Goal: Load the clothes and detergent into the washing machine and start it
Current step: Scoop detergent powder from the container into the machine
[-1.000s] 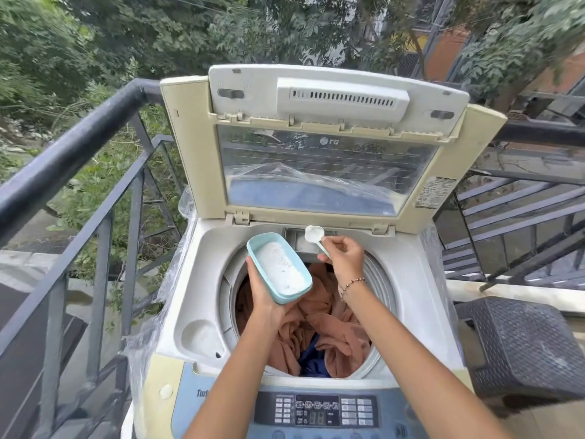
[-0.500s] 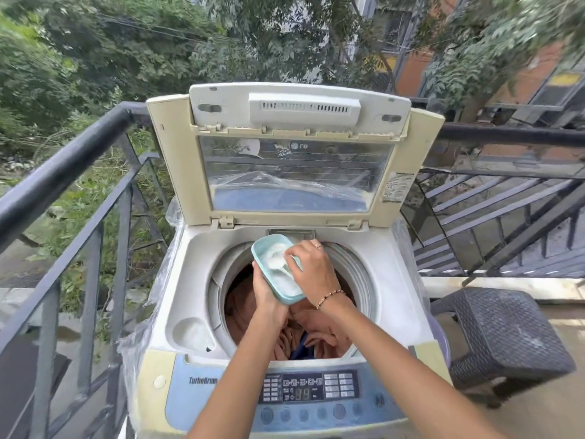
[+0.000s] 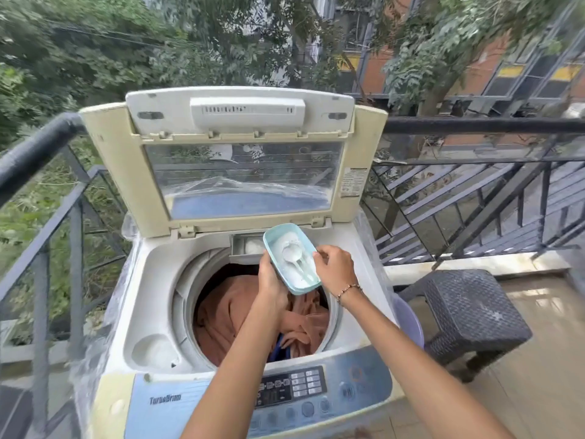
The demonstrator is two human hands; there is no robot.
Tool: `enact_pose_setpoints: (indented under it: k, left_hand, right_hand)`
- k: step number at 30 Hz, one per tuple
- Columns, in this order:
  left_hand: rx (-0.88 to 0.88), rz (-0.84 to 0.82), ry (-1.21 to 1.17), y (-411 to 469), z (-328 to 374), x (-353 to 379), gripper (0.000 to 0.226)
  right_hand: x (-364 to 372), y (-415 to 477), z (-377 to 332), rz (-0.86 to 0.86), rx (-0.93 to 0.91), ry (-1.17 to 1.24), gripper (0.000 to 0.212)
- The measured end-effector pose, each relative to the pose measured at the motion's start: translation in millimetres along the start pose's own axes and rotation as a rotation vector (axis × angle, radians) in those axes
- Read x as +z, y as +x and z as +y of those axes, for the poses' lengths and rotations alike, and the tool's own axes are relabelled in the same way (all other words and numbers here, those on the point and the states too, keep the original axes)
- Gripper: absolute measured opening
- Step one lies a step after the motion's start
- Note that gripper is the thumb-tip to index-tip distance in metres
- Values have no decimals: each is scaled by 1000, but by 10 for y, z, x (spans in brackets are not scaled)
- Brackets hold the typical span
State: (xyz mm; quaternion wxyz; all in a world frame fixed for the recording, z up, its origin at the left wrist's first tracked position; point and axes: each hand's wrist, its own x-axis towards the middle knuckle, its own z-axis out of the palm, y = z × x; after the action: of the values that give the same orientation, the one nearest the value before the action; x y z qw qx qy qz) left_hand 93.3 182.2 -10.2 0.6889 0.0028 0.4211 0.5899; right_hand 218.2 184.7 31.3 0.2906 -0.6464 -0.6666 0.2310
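The head camera looks down at a top-loading washing machine that stands on a balcony, with its lid raised upright. Inside the drum lie brown clothes, and a bit of blue cloth shows among them near the front.

The left hand holds a light blue tub from below, its fingers wrapped around the near side. The tub is tilted, over the back edge of the drum, just in front of the small detergent drawer. White detergent powder fills the tub, and a white scoop lies in it on the powder.

The right hand is just beside the right rim of the tub, with the fingers curled loosely; I cannot tell if they touch the rim or pinch something. A bead bracelet is on this wrist.

At the front is the control panel. To the right stands a dark woven stool, and a black railing runs behind.
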Motion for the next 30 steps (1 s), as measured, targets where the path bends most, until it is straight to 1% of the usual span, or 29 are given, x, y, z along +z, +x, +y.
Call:
enact_pose_setpoints:
  k: [1, 4, 6, 7, 10, 12, 14, 17, 19, 21, 23, 25, 28, 30]
  left_hand:
    - [16, 14, 95, 12, -40, 74, 64]
    - [139, 106, 364, 19, -205, 365, 27]
    - [163, 72, 475, 54, -378, 613, 13]
    - [163, 46, 517, 71, -492, 746, 12]
    - [172, -20, 633, 152, -904, 1117, 17]
    - [188, -40, 697, 206, -1223, 1389, 17]
    - [195, -59, 732, 294, -1557, 1650, 22]
    - [156, -109, 787, 449, -2156, 2080, 27]
    - [119, -141, 827, 601, -2545, 2320, 25]
    - [81, -159, 924, 845, -3012, 2555, 25]
    - [0, -178, 968, 1100, -3487, 2753, 17]
    - [-76, -156, 973, 1319, -3898, 2900, 12]
    - [-141, -126, 987, 1591, -4459, 3091, 15]
    - [-206, -112, 984, 1717, -4699, 3174, 19]
  right_hand:
    - [-84, 27, 80, 16, 32, 12, 22]
    - [-367, 102, 371, 69, 124, 50, 21]
    - [-576, 149, 588, 110, 179, 74, 21]
    - [-687, 174, 719, 136, 205, 82, 21]
    - [-1015, 245, 1130, 212, 275, 93, 18]
    - [-1268, 295, 1460, 253, 325, 116, 17]
    - [-1505, 324, 1806, 277, 382, 131, 17]
    - [-1867, 399, 2478, 309, 456, 125, 17]
    - [-2060, 478, 2929, 308, 503, 110, 19]
    - [-2254, 583, 3436, 297, 570, 94, 21]
    - [-2422, 676, 3932, 277, 637, 64, 24]
    - [-2528, 757, 4341, 252, 686, 43, 26]
    - [-2633, 876, 4895, 194, 747, 28, 28]
    - [-2651, 951, 5202, 164, 768, 30, 29]
